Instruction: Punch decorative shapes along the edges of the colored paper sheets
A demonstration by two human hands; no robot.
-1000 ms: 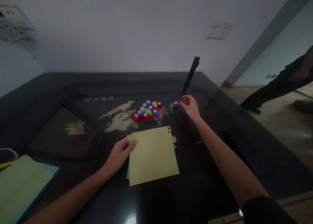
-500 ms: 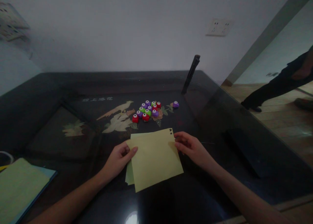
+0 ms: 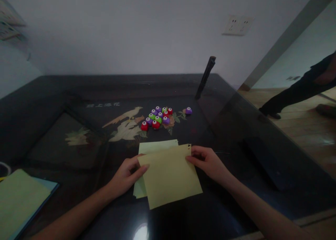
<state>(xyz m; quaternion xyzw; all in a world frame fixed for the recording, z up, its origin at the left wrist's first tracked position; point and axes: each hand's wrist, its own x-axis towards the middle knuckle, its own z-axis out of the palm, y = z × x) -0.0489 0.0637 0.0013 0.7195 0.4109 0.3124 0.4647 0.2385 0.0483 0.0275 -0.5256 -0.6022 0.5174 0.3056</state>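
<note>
The sheet [image 3: 170, 177] lies askew over the stack [image 3: 159, 147], above the table [image 3: 168, 227], between the two hands. Its far edge slants up to the right and its near edge tips the same way, with the punched corner pointing far right; its sides look close to equal, so I cannot tell a long axis. It is pale yellow, flat and plain, with a small dark heart cut-out and a smaller mark below it. The left hand [image 3: 130, 173] pinches its left edge, thumb on top; the right hand [image 3: 206, 159] pinches the right edge near the cut-outs
</note>
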